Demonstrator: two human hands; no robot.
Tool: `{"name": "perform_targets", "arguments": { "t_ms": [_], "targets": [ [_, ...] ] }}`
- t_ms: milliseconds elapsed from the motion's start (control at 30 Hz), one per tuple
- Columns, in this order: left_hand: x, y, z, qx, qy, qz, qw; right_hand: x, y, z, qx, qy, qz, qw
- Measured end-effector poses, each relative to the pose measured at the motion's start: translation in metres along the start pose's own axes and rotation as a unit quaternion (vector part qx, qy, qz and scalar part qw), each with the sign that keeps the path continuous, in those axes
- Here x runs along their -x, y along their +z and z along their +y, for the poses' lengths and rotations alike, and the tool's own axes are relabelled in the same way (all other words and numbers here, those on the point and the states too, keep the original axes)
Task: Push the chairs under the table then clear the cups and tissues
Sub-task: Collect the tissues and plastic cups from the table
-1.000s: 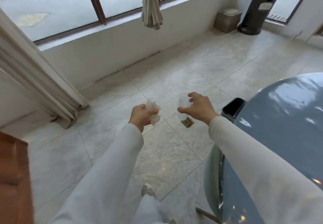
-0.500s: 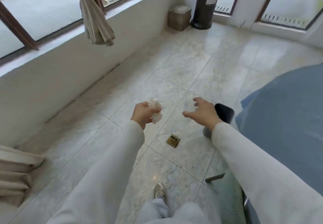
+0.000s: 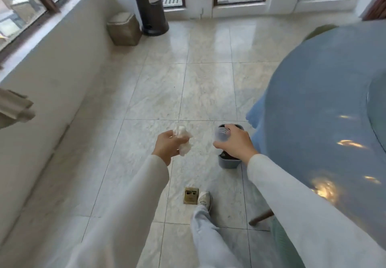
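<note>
A: Where do the cup and tissue stand against the bin?

B: The clear cup (image 3: 222,134) is pinched in the right hand (image 3: 235,141) directly above the small grey bin (image 3: 228,163). The crumpled tissue (image 3: 182,140) is clenched in the left hand (image 3: 168,145), just left of the bin.

A: So which step?

B: Clearing, it seems. The table (image 3: 325,111), right of the bin, looks bare. Next she likely lets go of the cup, then swings the tissue over.

A: Any writing?

B: None legible.

Pale marble tile floor (image 3: 204,88), small grey bin (image 3: 229,162), brass floor socket (image 3: 190,195), tan bin (image 3: 124,29)
</note>
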State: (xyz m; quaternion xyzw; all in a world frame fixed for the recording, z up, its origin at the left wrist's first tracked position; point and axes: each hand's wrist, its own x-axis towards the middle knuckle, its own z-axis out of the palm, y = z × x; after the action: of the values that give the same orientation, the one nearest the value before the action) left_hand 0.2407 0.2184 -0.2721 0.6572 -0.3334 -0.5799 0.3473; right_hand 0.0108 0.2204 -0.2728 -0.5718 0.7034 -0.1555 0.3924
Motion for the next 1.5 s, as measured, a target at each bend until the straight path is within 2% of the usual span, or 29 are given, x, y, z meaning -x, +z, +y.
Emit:
{"name": "perform_targets", "arguments": {
  "t_ms": [200, 367, 567, 733, 867, 1033, 1133, 1300, 1500],
  "targets": [
    [-0.115, 0.055, 0.036, -0.072, -0.029, -0.065, 0.995, -0.095, -0.023, 0.036, -0.086, 0.118, 0.05, 0.988],
    [-0.203, 0.106, 0.035, -0.142, -0.054, -0.135, 0.979, -0.155, -0.017, 0.095, -0.123, 0.221, 0.07, 0.965],
    [-0.296, 0.169, -0.021, -0.226, -0.093, -0.169, 0.955, -0.214, 0.031, 0.144, -0.115, 0.25, 0.076, 0.958],
    [-0.377, 0.216, -0.1, -0.314, -0.083, -0.207, 0.923, -0.274, 0.102, 0.203, -0.146, 0.298, 0.1, 0.938],
    [-0.454, 0.249, -0.173, -0.427, -0.011, -0.254, 0.868, -0.327, 0.158, 0.265, -0.158, 0.332, 0.122, 0.922],
    [-0.548, 0.288, -0.247, -0.59, 0.134, -0.309, 0.734, -0.385, 0.219, 0.337, -0.132, 0.35, 0.13, 0.918],
    [-0.592, 0.309, -0.283, -0.636, 0.171, -0.33, 0.676, -0.417, 0.248, 0.367, -0.084, 0.352, 0.133, 0.923],
    [-0.637, 0.332, -0.334, -0.674, 0.202, -0.363, 0.611, -0.465, 0.288, 0.397, -0.018, 0.335, 0.094, 0.937],
    [-0.648, 0.331, -0.347, -0.686, 0.199, -0.378, 0.589, -0.483, 0.303, 0.407, 0.0, 0.359, 0.068, 0.931]
  ]
}}
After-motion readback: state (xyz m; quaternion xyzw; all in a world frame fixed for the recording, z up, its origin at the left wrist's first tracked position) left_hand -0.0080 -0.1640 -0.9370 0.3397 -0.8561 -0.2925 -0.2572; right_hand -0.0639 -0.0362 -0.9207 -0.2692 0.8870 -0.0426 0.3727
